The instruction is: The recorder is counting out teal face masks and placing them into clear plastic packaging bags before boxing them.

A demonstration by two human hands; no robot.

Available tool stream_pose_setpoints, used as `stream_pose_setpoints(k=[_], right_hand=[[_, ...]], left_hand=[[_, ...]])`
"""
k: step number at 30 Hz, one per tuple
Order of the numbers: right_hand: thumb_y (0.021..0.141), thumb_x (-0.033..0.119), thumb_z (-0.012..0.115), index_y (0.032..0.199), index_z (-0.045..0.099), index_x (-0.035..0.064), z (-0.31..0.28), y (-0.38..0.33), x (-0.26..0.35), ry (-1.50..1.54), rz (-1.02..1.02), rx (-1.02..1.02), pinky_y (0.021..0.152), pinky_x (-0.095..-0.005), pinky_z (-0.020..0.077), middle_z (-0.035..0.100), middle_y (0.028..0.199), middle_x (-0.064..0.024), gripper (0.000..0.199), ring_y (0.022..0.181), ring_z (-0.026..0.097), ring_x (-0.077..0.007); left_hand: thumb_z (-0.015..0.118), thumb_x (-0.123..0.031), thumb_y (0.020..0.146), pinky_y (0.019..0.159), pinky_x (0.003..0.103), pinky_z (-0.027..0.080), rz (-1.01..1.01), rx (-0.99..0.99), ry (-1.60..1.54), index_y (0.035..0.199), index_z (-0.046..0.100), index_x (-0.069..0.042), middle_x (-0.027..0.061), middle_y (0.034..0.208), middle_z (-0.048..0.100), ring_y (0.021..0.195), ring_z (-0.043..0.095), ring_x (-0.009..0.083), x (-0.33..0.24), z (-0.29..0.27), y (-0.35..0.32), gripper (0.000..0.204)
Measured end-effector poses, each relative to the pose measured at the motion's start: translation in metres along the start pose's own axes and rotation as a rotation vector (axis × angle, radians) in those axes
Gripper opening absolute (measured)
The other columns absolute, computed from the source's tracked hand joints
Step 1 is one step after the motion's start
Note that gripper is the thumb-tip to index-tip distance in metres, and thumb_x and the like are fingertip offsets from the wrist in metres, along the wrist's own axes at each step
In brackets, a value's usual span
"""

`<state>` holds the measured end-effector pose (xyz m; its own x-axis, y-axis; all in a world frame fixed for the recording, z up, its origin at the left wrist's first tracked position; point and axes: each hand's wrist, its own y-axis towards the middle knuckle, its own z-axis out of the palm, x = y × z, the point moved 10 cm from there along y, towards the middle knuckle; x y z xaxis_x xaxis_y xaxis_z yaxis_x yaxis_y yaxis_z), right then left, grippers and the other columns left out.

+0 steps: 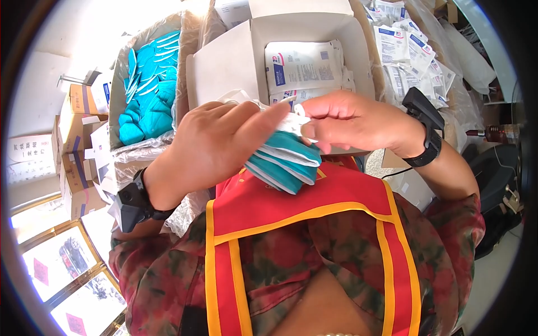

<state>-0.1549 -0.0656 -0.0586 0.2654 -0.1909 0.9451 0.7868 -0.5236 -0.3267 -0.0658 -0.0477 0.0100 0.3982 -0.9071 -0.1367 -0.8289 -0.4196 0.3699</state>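
Observation:
A small stack of teal folded face masks [284,163] with white edges hangs in front of my chest. My left hand [221,131] is closed around its upper left side, the thumb pointing toward the right hand. My right hand [350,120] pinches the white straps [295,116] at the top of the stack between thumb and fingers. Part of the straps is hidden behind the fingers. Just beyond both hands stands an open white carton [314,28] holding white printed packets [305,64].
At the left, a plastic-lined box [182,61] holds many loose teal masks [151,78]. Another lined box at the right holds loose white packets [412,47]. Brown cartons [81,112] are stacked far left. A dark chair [493,173] stands at the right.

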Motion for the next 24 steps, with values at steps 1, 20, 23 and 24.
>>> stream_pose_setpoints(k=[1, 20, 23, 24], right_hand=[[0.092, 0.015, 0.047, 0.089, 0.058, 0.0009, 0.004, 0.002, 0.001, -0.003, -0.039, 0.023, 0.063, -0.0235, 0.0405, 0.052, 0.071, 0.0014, 0.018, 0.066, 0.047, -0.0058], [0.096, 0.013, 0.045, 0.099, 0.049, 0.0017, -0.01, 0.016, 0.008, -0.517, -0.2, -0.175, 0.07, -0.038, 0.0459, 0.057, 0.081, -0.0161, 0.012, 0.076, 0.058, -0.0333], [0.1, 0.023, 0.046, 0.103, 0.049, 0.0048, -0.011, 0.008, 0.024, -0.63, -0.325, -0.258, 0.064, -0.0444, 0.0465, 0.06, 0.083, -0.0204, 0.019, 0.078, 0.059, -0.0426], [0.101, 0.025, 0.044, 0.104, 0.05, 0.0064, -0.013, 0.008, 0.021, -0.656, -0.265, -0.242, 0.063, -0.044, 0.047, 0.059, 0.081, -0.02, 0.02, 0.077, 0.06, -0.0417]], left_hand=[[0.068, -0.013, 0.068, 0.056, 0.034, 0.049, 0.0, 0.0, 0.001, 0.115, 0.056, -0.002, 0.0086, 0.079, 0.061, 0.067, 0.063, 0.0236, -0.001, 0.0, 0.001, 0.05], [0.065, -0.008, 0.065, 0.055, 0.033, 0.049, 0.003, 0.015, 0.056, 0.117, 0.058, -0.001, 0.0059, 0.075, 0.057, 0.062, 0.06, 0.0221, 0.0, 0.011, 0.005, 0.052], [0.065, -0.009, 0.064, 0.057, 0.033, 0.049, -0.049, 0.022, 0.106, 0.117, 0.057, 0.0, 0.0071, 0.079, 0.059, 0.066, 0.062, 0.0229, 0.001, 0.004, 0.002, 0.055], [0.066, -0.01, 0.064, 0.058, 0.034, 0.049, -0.097, 0.062, 0.145, 0.117, 0.057, 0.0, 0.0076, 0.081, 0.06, 0.069, 0.062, 0.023, 0.008, 0.007, 0.001, 0.055]])
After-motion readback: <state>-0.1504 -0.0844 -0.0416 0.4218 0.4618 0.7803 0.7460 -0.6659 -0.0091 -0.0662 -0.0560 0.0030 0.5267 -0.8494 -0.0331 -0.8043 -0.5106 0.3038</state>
